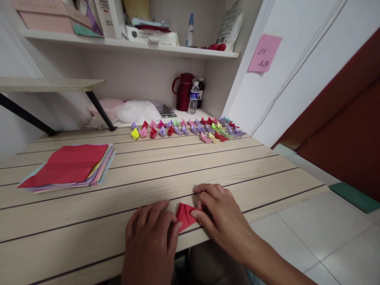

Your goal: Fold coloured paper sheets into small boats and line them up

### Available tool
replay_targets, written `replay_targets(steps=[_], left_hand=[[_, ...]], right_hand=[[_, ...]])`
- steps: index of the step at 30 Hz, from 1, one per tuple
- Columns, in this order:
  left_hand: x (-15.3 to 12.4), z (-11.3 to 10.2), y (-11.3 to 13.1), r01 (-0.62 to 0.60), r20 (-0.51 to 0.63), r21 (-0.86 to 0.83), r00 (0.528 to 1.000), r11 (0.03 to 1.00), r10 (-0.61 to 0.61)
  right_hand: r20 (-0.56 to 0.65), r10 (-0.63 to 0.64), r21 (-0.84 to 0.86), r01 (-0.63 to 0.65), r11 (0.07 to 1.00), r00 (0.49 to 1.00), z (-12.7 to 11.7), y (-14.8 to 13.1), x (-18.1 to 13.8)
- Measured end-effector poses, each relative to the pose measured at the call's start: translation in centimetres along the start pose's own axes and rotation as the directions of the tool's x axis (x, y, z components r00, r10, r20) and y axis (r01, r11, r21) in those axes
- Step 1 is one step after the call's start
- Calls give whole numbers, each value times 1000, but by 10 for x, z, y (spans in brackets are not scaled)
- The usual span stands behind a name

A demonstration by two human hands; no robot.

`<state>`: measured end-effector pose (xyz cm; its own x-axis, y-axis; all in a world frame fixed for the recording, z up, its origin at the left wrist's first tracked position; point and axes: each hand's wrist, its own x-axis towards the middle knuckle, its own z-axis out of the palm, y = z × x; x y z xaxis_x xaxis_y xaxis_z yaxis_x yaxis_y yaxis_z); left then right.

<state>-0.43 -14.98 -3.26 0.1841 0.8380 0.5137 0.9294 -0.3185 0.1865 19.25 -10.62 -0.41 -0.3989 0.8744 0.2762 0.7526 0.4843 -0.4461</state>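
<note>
A small folded piece of red paper (184, 217) lies near the table's front edge, between my two hands. Fold lines and layered flaps show on its upper face. My left hand (152, 227) is curled at its left side, with thumb and fingertips at the paper's left corner. From the right, my right hand (215, 209) has its thumb on the paper's right corner, fingers bent beside it. The fingertips of both hands are partly hidden.
A stack of coloured paper (71, 164), red on top, lies at the left. Several small folded paper boats (208, 128) stand in rows along the back. Behind them are a dark red jug (184, 93), a water bottle (193, 99) and a plastic bag (138, 111). A raised wooden shelf (50, 84) stands back left.
</note>
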Motion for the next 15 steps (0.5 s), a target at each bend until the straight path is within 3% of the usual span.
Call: replay_targets(steps=[9, 13, 15], left_hand=[[-1, 5, -3, -26, -76, 116, 996, 993, 35], [-6, 6, 2, -143, -207, 184, 962, 972, 181], [-9, 8, 7, -228, -168, 181, 951, 957, 259]], right_hand=[[-47, -5, -100, 1, 995, 999, 5, -1, 7], [-46, -10, -109, 5, 994, 999, 5, -2, 8], [-32, -6, -112, 3, 994, 999, 4, -2, 9]])
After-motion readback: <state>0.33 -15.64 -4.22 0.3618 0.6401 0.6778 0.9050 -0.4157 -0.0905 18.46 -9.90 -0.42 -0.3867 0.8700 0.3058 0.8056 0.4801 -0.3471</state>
